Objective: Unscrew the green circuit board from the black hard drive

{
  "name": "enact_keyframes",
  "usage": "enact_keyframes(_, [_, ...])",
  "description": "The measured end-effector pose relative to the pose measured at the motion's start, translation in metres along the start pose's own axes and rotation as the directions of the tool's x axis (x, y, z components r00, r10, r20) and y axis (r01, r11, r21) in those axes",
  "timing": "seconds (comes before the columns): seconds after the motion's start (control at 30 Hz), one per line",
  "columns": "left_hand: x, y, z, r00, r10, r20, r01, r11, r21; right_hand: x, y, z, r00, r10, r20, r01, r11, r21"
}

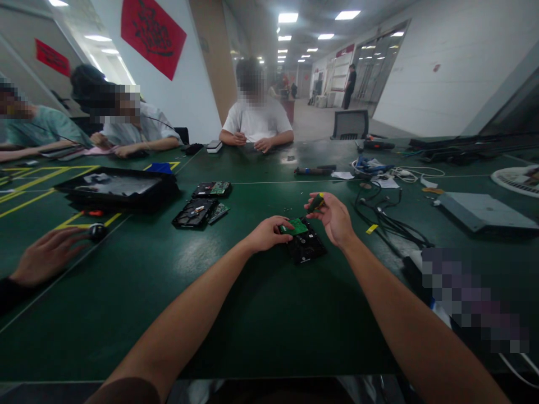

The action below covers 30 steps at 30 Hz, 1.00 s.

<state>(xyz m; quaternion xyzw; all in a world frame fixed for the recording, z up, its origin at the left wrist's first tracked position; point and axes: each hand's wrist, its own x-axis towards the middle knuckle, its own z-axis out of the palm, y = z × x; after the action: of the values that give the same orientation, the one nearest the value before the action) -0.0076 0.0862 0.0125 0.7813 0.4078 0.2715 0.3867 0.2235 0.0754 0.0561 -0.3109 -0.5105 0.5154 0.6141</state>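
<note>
A black hard drive (307, 248) lies on the green table before me, with a green circuit board (298, 226) on its far part. My left hand (268, 233) grips the drive at its left side, fingers and thumb closed at the board's edge. Above the drive's right far corner, my right hand (332, 217) is closed around a screwdriver (315, 202) with a green and yellow handle. The screwdriver's tip is too small to make out. Several tiny screws (287, 209) appear to lie just beyond the drive.
Left of the drive are further opened drives (196, 213) and a black tray (122, 188). Cables (389, 221) and a grey metal box (484, 212) lie to the right. A co-worker's hand (50, 255) holds a dark round object at far left. People sit across the table.
</note>
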Motion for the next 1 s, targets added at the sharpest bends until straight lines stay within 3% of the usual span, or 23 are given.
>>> enact_keyframes(0.17, [-0.0002, 0.0002, -0.0002, 1.0, 0.008, -0.001, -0.008, 1.0, -0.008, -0.0019, -0.0037, 0.0021, 0.999, -0.024, -0.041, 0.02, 0.996, -0.083])
enact_keyframes(0.47, [0.0002, -0.0002, 0.0005, 1.0, -0.003, -0.002, 0.003, 1.0, -0.006, 0.0006, 0.0026, 0.002, 0.998, -0.019, -0.058, 0.018, 1.0, -0.018])
enact_keyframes(0.67, [0.0002, -0.0017, 0.001, 1.0, 0.013, -0.011, -0.013, 1.0, -0.01, 0.001, 0.0017, 0.0001, 0.997, -0.051, -0.057, 0.044, 0.992, -0.114])
enact_keyframes(1.0, [-0.0005, 0.0013, -0.0003, 1.0, -0.004, 0.004, 0.004, 1.0, -0.01, -0.0004, 0.0005, 0.0022, 0.999, -0.024, -0.048, 0.022, 0.999, -0.03])
